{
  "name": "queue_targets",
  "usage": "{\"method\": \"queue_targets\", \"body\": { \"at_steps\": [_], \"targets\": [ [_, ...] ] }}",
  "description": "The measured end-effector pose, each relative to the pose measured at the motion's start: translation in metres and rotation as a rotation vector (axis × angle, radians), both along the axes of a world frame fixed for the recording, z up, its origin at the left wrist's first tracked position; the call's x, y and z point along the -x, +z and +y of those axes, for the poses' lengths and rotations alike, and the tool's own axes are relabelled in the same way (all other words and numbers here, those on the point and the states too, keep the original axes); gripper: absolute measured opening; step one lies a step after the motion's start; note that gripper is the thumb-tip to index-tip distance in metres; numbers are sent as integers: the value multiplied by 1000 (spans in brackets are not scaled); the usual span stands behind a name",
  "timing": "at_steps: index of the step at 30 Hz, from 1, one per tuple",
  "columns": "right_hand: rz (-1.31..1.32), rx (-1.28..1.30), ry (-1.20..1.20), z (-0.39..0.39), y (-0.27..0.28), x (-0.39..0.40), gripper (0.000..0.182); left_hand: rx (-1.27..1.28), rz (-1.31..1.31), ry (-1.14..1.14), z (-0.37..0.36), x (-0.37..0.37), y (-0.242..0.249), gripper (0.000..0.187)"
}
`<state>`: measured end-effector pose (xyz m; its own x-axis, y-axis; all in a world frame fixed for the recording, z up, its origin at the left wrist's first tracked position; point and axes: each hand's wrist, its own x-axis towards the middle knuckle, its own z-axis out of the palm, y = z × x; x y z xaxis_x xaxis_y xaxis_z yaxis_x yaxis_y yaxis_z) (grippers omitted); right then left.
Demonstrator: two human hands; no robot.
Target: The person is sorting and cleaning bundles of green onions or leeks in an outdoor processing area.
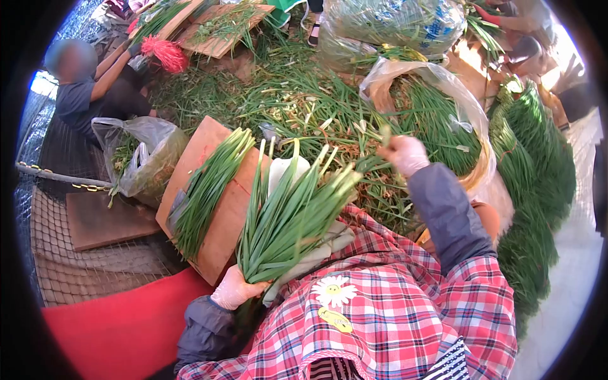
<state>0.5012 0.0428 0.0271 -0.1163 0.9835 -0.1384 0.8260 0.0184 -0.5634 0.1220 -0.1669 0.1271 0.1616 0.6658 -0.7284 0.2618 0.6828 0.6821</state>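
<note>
Loose green litter covers the ground ahead. Open plastic bag w/ long green stalks is on its R side. Brown board, L of ctr, has a stalk bundle lying across it. Held bunch is just R of that, pale ends up & away from the body; L hand grip closed round its leafy end. R hand, near the bag, fingers curled, pinching a blurred green bit.
</note>
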Motion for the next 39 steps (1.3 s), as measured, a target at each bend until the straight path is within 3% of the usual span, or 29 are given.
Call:
{"method": "queue_targets", "body": {
  "at_steps": [2, 4, 6, 10, 11, 12, 13, 15, 18, 20, 22, 23, 25, 27, 28, 29, 31, 32, 34, 37, 38, 39],
  "targets": [
    [-302, 75, -136, 15, -14, -41, 26, -40, 19, -5, -4, 9, 1, 28],
    [-832, 308, 128, 8, -84, -83, 21, -50, 28, -1, -6, 13, 4, 28],
    [-964, 523, 362, -21, -93, -81, 20, -28, 19, 10, -4, 14, 8, 29],
    [-890, 716, 522, -37, -42, -41, 35, -20, 18, -38, 3, 17, 12, 31],
    [-761, 663, 514, -38, -57, -38, 51, -24, 34, -44, 5, 15, 17, 32],
    [-776, 698, 631, -33, -26, -22, 59, -23, 49, -52, 6, 14, 20, 32],
    [-635, 507, 431, -35, -5, -5, 62, -9, 60, -68, 7, 15, 19, 31],
    [-180, -8, 309, -37, 34, 19, 58, -22, 53, -95, 10, 17, 18, 30],
    [168, -596, 705, -34, 48, 68, 54, -14, 65, -108, 15, 11, 24, 28],
    [181, -579, 797, -42, 20, 92, 30, 1, 62, -97, 14, 9, 27, 28],
    [87, -429, 701, -40, 8, 94, 17, 11, 44, -73, 13, 11, 27, 29],
    [174, -292, 519, -36, 9, 88, 13, 12, 15, -84, 11, 13, 27, 31],
    [324, -340, 211, -23, -7, 74, 16, 53, 13, -72, 9, 11, 28, 35],
    [61, -261, 36, 0, -9, 43, 17, 71, 9, -50, 12, 8, 32, 37],
    [-45, -50, -80, 13, -8, 23, 17, 67, 5, -23, 12, 4, 33, 38],
    [-296, 16, -7, 18, -23, -1, 19, 65, 1, 9, 12, 2, 36, 39],
    [-758, 609, 298, 16, -23, -29, 27, 15, 49, -2, 16, 3, 50, 41],
    [-751, 565, 227, -1, -19, -31, 31, -15, 66, -8, 22, 3, 58, 41],
    [-530, 421, 381, -37, 16, -27, 37, -47, 166, -119, 49, -1, 89, 42],
    [312, 764, 624, -69, 41, -4, 43, -179, 360, -376, 105, -28, 144, 45],
    [461, 800, 725, -78, 46, 10, 44, -319, 422, -538, 125, -37, 156, 46],
    [599, 825, 793, -82, 41, 26, 50, -556, 289, -557, 144, -33, 143, 46]
  ]
}}
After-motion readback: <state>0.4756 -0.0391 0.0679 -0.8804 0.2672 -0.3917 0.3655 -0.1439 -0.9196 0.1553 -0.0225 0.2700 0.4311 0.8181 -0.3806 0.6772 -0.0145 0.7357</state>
